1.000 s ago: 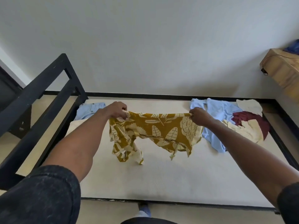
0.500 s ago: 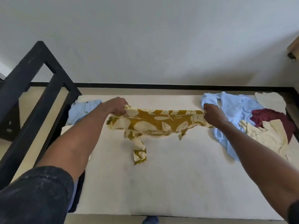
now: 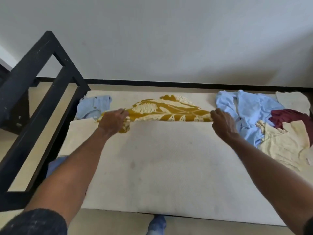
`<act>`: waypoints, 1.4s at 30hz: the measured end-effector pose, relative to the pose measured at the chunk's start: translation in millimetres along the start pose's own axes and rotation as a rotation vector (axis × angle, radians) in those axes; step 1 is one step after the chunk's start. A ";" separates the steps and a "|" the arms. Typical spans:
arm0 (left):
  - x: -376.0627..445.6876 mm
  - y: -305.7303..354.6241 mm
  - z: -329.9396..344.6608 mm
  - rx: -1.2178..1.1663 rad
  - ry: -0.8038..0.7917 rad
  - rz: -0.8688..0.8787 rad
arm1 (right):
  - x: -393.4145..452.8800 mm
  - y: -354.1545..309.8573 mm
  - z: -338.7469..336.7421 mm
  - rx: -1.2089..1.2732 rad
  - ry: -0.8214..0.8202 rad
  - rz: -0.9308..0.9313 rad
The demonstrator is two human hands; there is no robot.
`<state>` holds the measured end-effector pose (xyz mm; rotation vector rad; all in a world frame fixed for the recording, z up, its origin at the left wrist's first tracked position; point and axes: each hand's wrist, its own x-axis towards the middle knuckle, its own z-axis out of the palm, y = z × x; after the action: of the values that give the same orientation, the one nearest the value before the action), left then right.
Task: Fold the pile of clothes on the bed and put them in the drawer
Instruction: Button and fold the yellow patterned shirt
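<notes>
A mustard garment with a cream leaf print (image 3: 166, 109) is stretched out flat and billowing just above the far half of the white mattress (image 3: 160, 167). My left hand (image 3: 112, 122) grips its left corner and my right hand (image 3: 222, 122) grips its right corner, with the near edge pulled taut between them. To the right lies the pile: a light blue garment (image 3: 245, 112), a maroon piece (image 3: 289, 118) and cream pieces (image 3: 286, 143). A folded pale blue shirt (image 3: 94, 106) sits at the mattress's far left corner.
A black metal bed frame (image 3: 39, 99) rises on the left beside the mattress. A white wall with a black baseboard (image 3: 169, 84) runs behind the bed. A blue-clad foot (image 3: 157, 223) shows at the near edge.
The hanging garment was swung up and away from me; it now spreads flat over the far part of the mattress. Both hands moved forward and down, keeping their grip.
</notes>
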<state>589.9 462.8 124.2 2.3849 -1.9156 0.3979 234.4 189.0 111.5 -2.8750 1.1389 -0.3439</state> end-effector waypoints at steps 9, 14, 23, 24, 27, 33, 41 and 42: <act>-194.2 135.7 217.7 0.042 -0.348 -0.164 | -165.4 40.5 221.3 -0.018 -0.224 -0.166; -288.4 185.3 301.3 0.043 -0.336 -0.157 | -241.6 70.6 303.2 -0.095 -0.374 -0.253; -320.9 211.0 300.7 0.177 -0.599 -0.355 | -299.9 63.0 309.5 -0.363 -0.611 -0.056; -318.2 217.7 296.4 0.205 -0.644 -0.370 | -299.5 54.0 304.9 -0.416 -0.652 0.026; -307.3 237.2 289.1 0.241 -0.636 -0.415 | -295.4 26.0 299.2 -0.439 -0.631 0.159; -311.9 247.7 293.7 0.104 -0.680 -0.625 | -298.4 -9.8 323.7 -0.061 -0.685 -0.069; -339.4 223.4 280.9 -0.295 -0.264 -0.791 | -290.7 -50.2 327.0 -0.124 -0.490 0.035; -339.5 217.4 283.1 -0.292 -0.157 -0.976 | -286.2 -68.5 330.2 -0.043 -0.476 -0.047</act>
<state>359.6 678.8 -254.0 2.7862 -0.5745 -0.1321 149.0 416.1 -258.4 -2.7907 0.9966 0.3523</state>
